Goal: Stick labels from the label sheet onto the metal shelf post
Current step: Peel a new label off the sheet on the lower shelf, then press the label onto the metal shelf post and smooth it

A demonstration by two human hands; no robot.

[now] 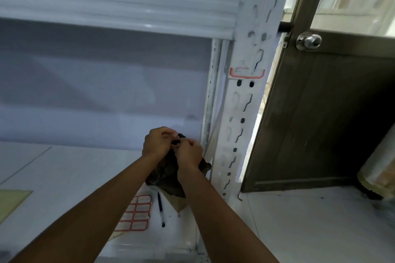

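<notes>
A white perforated metal shelf post [241,113] rises at centre right. One red-bordered label [246,73] is stuck across it at mid height. The label sheet [136,213], with several red-bordered labels, lies on the lower shelf beside a dark pen [160,209]. My left hand [159,142] and my right hand [188,151] meet above the sheet, left of the post. Both pinch the top of a dark crumpled plastic bag [168,175] that hangs below them.
A white shelf beam [117,13] crosses above the hands. A brown door [320,113] with a metal knob [308,41] stands open right of the post. A roll of material [378,175] lies at far right on the tiled floor. A brownish paper piece [178,204] lies under the bag.
</notes>
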